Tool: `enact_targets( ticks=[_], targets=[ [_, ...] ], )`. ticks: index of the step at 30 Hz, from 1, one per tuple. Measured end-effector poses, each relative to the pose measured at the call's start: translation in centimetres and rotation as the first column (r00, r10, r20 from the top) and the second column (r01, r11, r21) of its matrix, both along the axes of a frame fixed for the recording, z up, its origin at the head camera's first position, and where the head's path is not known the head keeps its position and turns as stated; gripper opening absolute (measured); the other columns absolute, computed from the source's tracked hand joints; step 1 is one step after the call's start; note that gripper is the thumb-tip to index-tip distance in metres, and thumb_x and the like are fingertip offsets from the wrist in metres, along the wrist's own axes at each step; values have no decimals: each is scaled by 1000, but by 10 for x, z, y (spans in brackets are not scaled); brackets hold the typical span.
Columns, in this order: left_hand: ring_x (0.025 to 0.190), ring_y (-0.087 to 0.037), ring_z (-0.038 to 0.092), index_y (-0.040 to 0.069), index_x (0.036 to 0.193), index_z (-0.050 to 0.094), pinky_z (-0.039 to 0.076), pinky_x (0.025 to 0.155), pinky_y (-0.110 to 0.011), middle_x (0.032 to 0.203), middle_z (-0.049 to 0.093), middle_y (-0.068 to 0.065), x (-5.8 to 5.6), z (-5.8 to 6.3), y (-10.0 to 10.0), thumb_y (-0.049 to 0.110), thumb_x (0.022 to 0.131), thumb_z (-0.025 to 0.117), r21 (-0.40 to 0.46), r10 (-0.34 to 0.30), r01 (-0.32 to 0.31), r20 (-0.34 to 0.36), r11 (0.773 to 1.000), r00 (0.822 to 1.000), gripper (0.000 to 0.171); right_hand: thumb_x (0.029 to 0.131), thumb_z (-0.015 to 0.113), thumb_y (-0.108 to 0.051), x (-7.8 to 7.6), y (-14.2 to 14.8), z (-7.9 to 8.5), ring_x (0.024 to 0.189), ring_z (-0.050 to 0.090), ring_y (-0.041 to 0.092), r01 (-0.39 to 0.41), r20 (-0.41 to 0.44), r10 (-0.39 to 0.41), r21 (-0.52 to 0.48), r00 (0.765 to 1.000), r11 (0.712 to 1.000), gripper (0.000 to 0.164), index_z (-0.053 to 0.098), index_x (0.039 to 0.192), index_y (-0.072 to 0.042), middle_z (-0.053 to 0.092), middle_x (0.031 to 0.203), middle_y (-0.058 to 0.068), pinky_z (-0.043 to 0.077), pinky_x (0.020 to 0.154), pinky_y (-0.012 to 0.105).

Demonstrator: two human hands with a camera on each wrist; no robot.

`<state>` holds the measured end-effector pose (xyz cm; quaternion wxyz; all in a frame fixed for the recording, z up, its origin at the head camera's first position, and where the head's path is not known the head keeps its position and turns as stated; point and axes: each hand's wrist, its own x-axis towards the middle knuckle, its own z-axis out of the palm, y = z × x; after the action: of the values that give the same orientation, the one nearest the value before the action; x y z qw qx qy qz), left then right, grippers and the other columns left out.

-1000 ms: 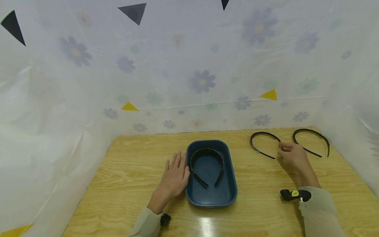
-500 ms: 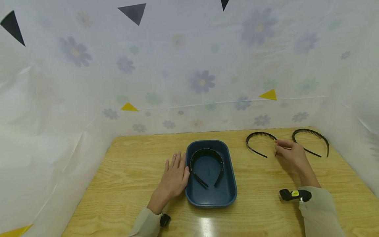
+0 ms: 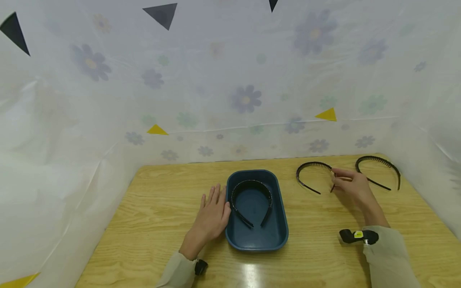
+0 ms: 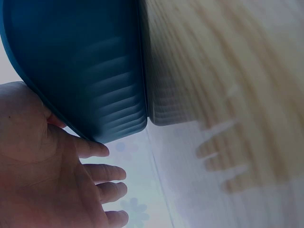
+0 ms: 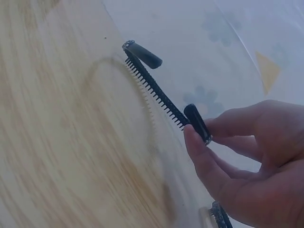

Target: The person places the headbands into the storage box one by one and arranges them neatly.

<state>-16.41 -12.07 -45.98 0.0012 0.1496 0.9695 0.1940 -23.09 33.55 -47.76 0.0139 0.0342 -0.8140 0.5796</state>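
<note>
My right hand (image 3: 354,186) pinches one arm of a black toothed headband (image 3: 313,164) between thumb and fingers. In the right wrist view this headband (image 5: 156,90) shows comb teeth and glittery trim, raised off the table with its reflection beneath. My left hand (image 3: 211,216) lies with straight fingers against the left side of a dark blue tray (image 3: 257,242). Seen from the left wrist, its thumb side touches the tray's outer wall (image 4: 109,85). Inside the tray lies a wider black headband (image 3: 251,184), its ends toward me.
Another black toothed headband (image 3: 378,159) lies at the table's back right, just beyond the right hand. The wooden table (image 3: 162,192) meets white flower-patterned sheeting (image 3: 201,100) at the back and sides.
My right hand has shifted slightly left, carrying the pinched headband left with it. The left hand, the tray and the other headbands have stayed put.
</note>
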Motion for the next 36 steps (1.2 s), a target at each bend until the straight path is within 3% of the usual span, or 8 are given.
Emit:
enact_targets(
  ticks=[3,7,14,20,26,32,34,36],
  targets=[
    [156,-38,11,4,163,23,10,122,-61,168,15,-22,0,1,0,31,112,30,-1,-2,2,-1,1000,1000,58,104,62,-12,0,0,0,94,69,3,17,3,-17,-41,1000,999,46,52,145,6,59,117,-11,60,81,30],
    [156,-38,12,4,163,23,10,122,-61,169,15,-21,1,1,1,31,112,29,-1,1,-1,6,1000,1000,58,104,62,-12,0,0,0,93,70,3,14,6,-14,-56,1000,998,42,57,144,-1,59,115,-19,60,80,29],
    [156,-38,11,4,164,23,10,123,-61,169,14,-21,3,-1,2,32,112,29,4,3,-3,14,1000,1000,58,104,62,-12,2,-1,1,92,72,6,12,-13,-13,-39,1000,999,50,48,146,11,62,115,-19,60,79,29],
    [156,-38,11,4,163,23,10,122,-62,169,15,-21,3,-1,3,31,112,29,-4,-2,2,7,1000,1000,58,104,62,-15,6,-2,7,86,73,9,46,-17,-47,-39,999,998,50,50,143,13,62,108,-22,60,78,27],
    [156,-38,11,5,164,23,10,122,-63,169,14,-21,4,-1,4,31,113,29,-1,-8,8,16,1000,1000,58,104,60,-9,7,0,7,86,76,16,17,18,-16,-84,1000,996,51,45,147,15,60,119,-9,60,80,29],
    [156,-39,12,5,164,23,11,122,-63,169,15,-21,3,0,3,31,113,30,-1,-4,4,7,1000,1000,57,106,58,-15,4,0,8,86,76,16,36,2,-36,-47,999,998,50,47,145,15,61,114,-16,60,80,27],
    [156,-39,12,5,163,24,11,122,-63,169,16,-21,2,0,3,30,112,30,-3,-4,4,7,1000,1000,57,107,57,-16,4,0,8,86,76,14,38,-3,-38,-15,999,999,49,49,144,15,64,119,-8,60,80,27],
    [156,-39,12,5,163,24,11,121,-63,169,16,-21,2,0,2,30,112,30,-7,-4,4,7,1000,1000,57,107,55,-15,4,0,9,87,75,14,24,11,-24,4,1000,1000,48,48,144,15,63,128,10,60,80,28]
  ],
)
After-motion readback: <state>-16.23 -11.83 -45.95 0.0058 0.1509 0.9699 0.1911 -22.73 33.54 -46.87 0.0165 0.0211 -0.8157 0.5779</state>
